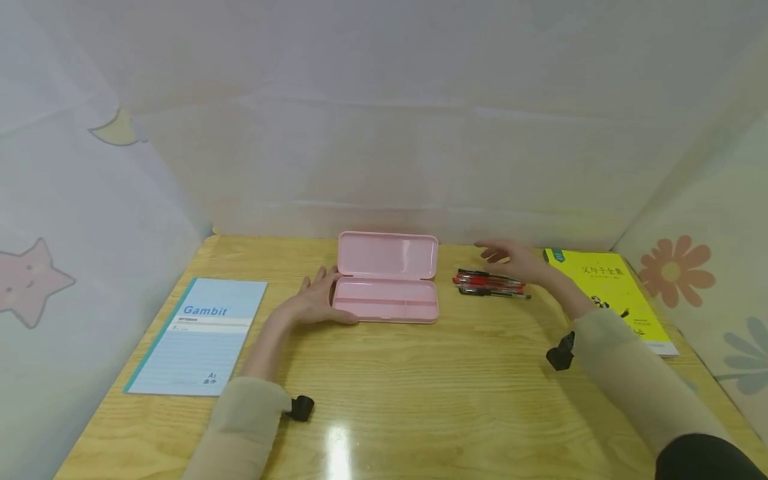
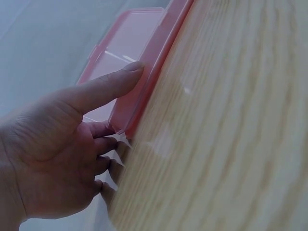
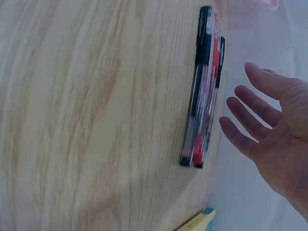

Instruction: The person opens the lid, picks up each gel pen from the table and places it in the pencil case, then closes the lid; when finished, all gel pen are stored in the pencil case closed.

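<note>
A pink pencil case (image 1: 387, 310) lies with its lid (image 1: 389, 256) raised; its compartments look bare. At its left end is my left hand (image 1: 313, 301), the thumb along the front edge and the other fingers spread by the side. In the left wrist view, that thumb (image 2: 113, 86) rests against the case's front wall (image 2: 144, 91). My right hand (image 1: 510, 260) hovers just behind several black and red pens (image 1: 489, 283) lying side by side. In the right wrist view, its loosely bent fingers (image 3: 245, 115) are apart from the pens (image 3: 204, 91), holding nothing.
A blue-and-white notebook (image 1: 198, 337) lies on the wooden table (image 1: 408, 387) at left. A yellow book (image 1: 612, 293) lies at right, partly under the right forearm. Pale cloth walls (image 1: 384, 133) enclose the back and sides.
</note>
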Demonstrator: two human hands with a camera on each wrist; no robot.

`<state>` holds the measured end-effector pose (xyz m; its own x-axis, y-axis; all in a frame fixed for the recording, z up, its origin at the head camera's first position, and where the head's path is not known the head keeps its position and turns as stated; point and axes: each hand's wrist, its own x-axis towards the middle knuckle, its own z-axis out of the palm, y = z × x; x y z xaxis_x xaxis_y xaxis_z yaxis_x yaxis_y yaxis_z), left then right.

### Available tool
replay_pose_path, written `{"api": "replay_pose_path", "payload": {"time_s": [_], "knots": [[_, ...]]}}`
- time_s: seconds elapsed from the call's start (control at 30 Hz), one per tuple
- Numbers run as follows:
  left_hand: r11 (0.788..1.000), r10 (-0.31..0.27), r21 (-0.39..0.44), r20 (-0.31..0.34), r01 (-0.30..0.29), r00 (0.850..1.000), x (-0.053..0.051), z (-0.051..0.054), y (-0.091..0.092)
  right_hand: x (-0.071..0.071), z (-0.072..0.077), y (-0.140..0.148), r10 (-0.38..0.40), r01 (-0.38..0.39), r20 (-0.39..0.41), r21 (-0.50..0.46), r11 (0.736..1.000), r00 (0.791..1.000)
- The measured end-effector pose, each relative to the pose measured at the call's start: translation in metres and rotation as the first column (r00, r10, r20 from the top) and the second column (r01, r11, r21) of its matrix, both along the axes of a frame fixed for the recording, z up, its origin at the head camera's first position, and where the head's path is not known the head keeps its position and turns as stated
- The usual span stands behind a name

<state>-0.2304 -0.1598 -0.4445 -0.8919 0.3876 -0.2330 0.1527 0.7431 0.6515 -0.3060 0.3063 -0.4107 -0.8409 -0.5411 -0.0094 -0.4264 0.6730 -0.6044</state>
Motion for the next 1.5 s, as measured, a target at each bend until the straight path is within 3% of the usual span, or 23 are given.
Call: {"api": "replay_pose_path", "payload": {"time_s": [0.4, 1.1, 1.5], "knots": [[1.000, -0.005, 0.003, -0.006, 0.005, 1.000, 0.002, 0.001, 0.000, 0.002, -0.008, 0.027, 0.049, -0.050, 0.049, 0.016, 0.999, 0.998], [1.000, 0.027, -0.006, -0.005, -0.027, 1.000, 0.007, 0.002, 0.000, 0.002, -0.009, 0.022, 0.090, -0.095, 0.064, 0.081, 0.992, 0.994], [1.000, 0.018, -0.004, -0.017, -0.018, 1.000, 0.006, 0.000, 0.000, 0.001, -0.004, 0.018, 0.035, -0.057, 0.165, 0.127, 0.990, 0.986]]}}
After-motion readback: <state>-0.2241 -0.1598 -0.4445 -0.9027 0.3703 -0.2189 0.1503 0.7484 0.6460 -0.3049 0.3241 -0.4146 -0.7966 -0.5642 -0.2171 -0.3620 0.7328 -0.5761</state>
